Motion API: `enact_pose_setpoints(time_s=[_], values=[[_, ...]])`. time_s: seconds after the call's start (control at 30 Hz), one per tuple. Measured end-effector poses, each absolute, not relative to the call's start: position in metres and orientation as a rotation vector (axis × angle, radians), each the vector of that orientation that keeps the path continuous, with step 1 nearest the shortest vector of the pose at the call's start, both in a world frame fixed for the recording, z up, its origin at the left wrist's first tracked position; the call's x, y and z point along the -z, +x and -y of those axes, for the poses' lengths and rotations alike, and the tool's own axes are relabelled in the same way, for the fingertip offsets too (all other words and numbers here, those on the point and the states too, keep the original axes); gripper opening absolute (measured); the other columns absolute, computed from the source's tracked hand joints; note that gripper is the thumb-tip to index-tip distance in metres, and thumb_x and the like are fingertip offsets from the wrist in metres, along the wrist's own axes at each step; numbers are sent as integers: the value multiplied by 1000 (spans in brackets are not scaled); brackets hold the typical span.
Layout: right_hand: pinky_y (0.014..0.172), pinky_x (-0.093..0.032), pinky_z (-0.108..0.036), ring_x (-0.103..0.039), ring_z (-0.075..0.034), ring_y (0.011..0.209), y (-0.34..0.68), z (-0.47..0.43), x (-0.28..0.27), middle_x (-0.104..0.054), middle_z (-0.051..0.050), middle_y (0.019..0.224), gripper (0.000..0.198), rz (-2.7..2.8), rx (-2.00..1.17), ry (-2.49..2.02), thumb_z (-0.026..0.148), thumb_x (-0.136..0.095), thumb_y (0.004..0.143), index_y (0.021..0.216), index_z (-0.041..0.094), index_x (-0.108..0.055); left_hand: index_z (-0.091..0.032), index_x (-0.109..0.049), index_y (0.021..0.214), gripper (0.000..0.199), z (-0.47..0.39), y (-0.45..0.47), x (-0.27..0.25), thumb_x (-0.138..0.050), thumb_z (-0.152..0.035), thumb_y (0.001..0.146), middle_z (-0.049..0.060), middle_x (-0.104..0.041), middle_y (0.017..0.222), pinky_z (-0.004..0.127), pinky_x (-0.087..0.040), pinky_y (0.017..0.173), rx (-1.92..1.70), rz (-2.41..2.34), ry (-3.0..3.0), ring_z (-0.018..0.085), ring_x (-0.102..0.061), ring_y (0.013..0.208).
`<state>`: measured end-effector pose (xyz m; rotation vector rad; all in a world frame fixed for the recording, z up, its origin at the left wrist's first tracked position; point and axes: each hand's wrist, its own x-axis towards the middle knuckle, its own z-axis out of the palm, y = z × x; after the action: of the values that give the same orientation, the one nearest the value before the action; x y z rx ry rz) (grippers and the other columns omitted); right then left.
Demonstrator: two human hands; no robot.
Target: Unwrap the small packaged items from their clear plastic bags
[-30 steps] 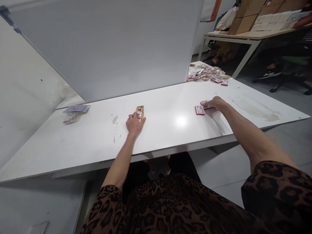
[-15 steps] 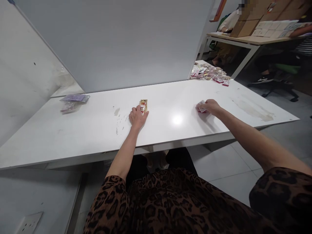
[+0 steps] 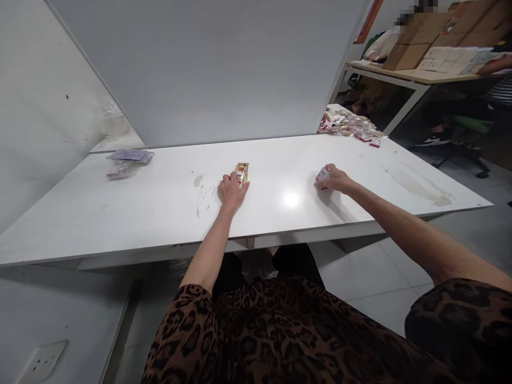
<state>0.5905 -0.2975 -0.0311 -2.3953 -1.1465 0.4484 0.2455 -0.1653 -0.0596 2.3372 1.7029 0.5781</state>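
Note:
My left hand (image 3: 232, 191) rests on the white table, its fingers and thumb closed about the lower part of a small gold packet (image 3: 242, 172) with a red and white label. The packet's upper end shows beyond the fingers. Farther right, my right hand (image 3: 338, 179) grips a small white and pink-red piece (image 3: 322, 175), which looks like a card or a little box, tilted just over the tabletop. Fingers hide part of it, so I cannot tell whether it is one piece or several.
Clear bags with purple contents (image 3: 130, 156) lie at the table's left. A grey panel (image 3: 216, 74) stands along the back. Several small bagged items (image 3: 352, 127) are heaped at the back right. Beyond is another table (image 3: 384, 69) with cartons (image 3: 416, 42) and people beside it.
My right hand has shifted slightly left with the white and pink-red piece, which is turned differently. My left hand stays on the gold packet. The whole view has moved a little.

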Motion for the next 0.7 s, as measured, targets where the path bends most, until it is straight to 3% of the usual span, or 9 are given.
enact_pose_setpoints(time_s=[0.13, 0.27, 0.43, 0.57, 0.7], values=[[79, -51, -35, -65, -26, 93, 579, 309, 27, -69, -13, 110, 50, 1251, -426, -2452, 37, -68, 92, 135, 18, -49, -21, -52, 149, 64, 165, 245, 61, -59, -56, 95, 17, -59, 136, 47, -46, 108, -586, -1720, 2352, 36, -61, 123], [89, -51, -40, -63, -33, 109, 577, 321, 30, -65, -20, 122, 34, 1512, -151, -2524, 34, -57, 98, 128, 18, -54, -21, -53, 148, 63, 166, 244, 61, -57, -56, 96, 17, -59, 136, 46, -46, 107, -583, -1725, 2370, 35, -61, 123], [80, -52, -37, -65, -29, 94, 594, 332, 35, -67, -17, 111, 16, 1350, -412, -2524, 34, -59, 96, 100, 19, -59, -23, -54, 148, 62, 166, 243, 58, -56, -56, 96, 17, -60, 136, 46, -46, 108, -567, -1744, 2365, 35, -62, 123], [62, -49, -32, -64, -23, 76, 631, 341, 39, -68, -10, 91, 21, 898, -597, -2249, 41, -67, 90, 96, 22, -61, -22, -53, 148, 62, 166, 243, 56, -57, -54, 95, 16, -60, 137, 46, -47, 109, -542, -1756, 2346, 34, -63, 123], [57, -47, -32, -61, -22, 67, 679, 349, 48, -66, -6, 75, 25, 806, -550, -2291, 41, -80, 78, 85, 22, -65, -21, -54, 149, 62, 166, 244, 55, -56, -53, 96, 16, -61, 137, 47, -47, 109, -519, -1770, 2346, 34, -63, 122]])
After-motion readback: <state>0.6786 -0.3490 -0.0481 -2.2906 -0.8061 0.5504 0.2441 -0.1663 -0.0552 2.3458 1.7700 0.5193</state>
